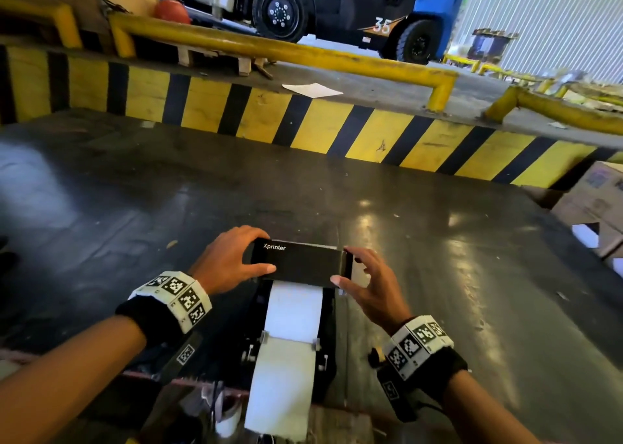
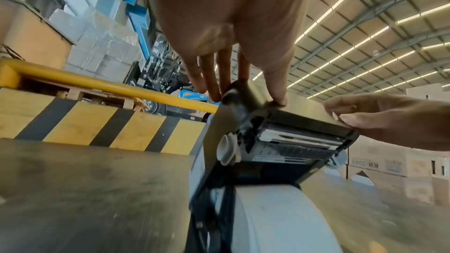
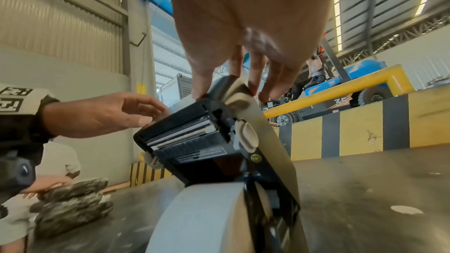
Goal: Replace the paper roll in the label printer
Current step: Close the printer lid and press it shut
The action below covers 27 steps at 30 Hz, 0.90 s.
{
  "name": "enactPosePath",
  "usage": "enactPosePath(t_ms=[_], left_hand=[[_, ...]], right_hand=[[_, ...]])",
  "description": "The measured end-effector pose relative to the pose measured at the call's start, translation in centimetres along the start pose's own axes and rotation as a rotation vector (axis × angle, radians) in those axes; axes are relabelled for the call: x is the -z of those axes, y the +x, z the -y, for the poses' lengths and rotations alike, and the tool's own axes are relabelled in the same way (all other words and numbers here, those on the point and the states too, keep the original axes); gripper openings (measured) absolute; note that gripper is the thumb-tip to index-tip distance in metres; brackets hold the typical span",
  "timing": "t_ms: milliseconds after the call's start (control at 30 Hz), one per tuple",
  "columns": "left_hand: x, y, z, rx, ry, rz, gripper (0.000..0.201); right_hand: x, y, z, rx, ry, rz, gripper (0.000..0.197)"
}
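The black label printer [image 1: 296, 349] stands on a dark platform just before me, its lid [image 1: 300, 263] marked "Xprinter" lifted up. A white paper roll [image 1: 294, 310] lies in the open bay, and its paper strip [image 1: 281, 386] trails toward me over the front edge. My left hand [image 1: 261, 252] pinches the lid's left end between thumb and fingers. My right hand [image 1: 343, 265] pinches the right end likewise. The left wrist view shows the left hand [image 2: 248, 94] on the lid [image 2: 299, 128] above the roll [image 2: 280, 218]. From the right wrist, the right hand [image 3: 231, 91] grips the lid [image 3: 185, 134].
A yellow-and-black striped kerb [image 1: 303, 120] bounds the platform's far side, with a yellow rail [image 1: 269, 49] and a blue forklift [image 1: 371, 8] beyond. Cardboard boxes [image 1: 596, 204] stand at the right. A dark rough lump [image 3: 73, 205] and another person [image 3: 60, 163] are at the left.
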<state>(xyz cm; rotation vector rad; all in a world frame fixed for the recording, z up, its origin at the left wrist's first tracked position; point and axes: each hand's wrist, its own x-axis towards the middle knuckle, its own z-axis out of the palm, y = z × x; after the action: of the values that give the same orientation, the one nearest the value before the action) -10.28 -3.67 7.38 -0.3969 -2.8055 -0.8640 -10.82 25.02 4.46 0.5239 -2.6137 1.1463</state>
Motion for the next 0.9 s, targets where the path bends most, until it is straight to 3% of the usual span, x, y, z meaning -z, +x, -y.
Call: enactPosePath(t_ms=[100, 467, 667, 767, 900], left_hand=[[-0.8, -3.1, -0.8, -0.006, 0.022, 0.022, 0.060], [-5.5, -11.6, -1.4, 0.009, 0.177, 0.080, 0.042], [-6.8, -13.3, -0.9, -0.037, 0.309, 0.022, 0.053], [-7.1, -13.8, -0.2, -0.093, 0.403, 0.052, 0.068], [-8.1, -15.2, 1.1, -0.116, 0.496, 0.103, 0.103]], right_hand=[[-0.6, -2.9, 0.0, 0.060, 0.005, 0.008, 0.055], [-3.2, -10.3, 1.6, -0.050, -0.250, 0.244, 0.058], [-4.0, -11.8, 1.6, -0.023, -0.396, 0.258, 0.063], [-4.4, -13.1, 0.9, 0.013, -0.474, 0.312, 0.085], [-5.1, -14.1, -0.5, 0.060, -0.558, 0.310, 0.109]])
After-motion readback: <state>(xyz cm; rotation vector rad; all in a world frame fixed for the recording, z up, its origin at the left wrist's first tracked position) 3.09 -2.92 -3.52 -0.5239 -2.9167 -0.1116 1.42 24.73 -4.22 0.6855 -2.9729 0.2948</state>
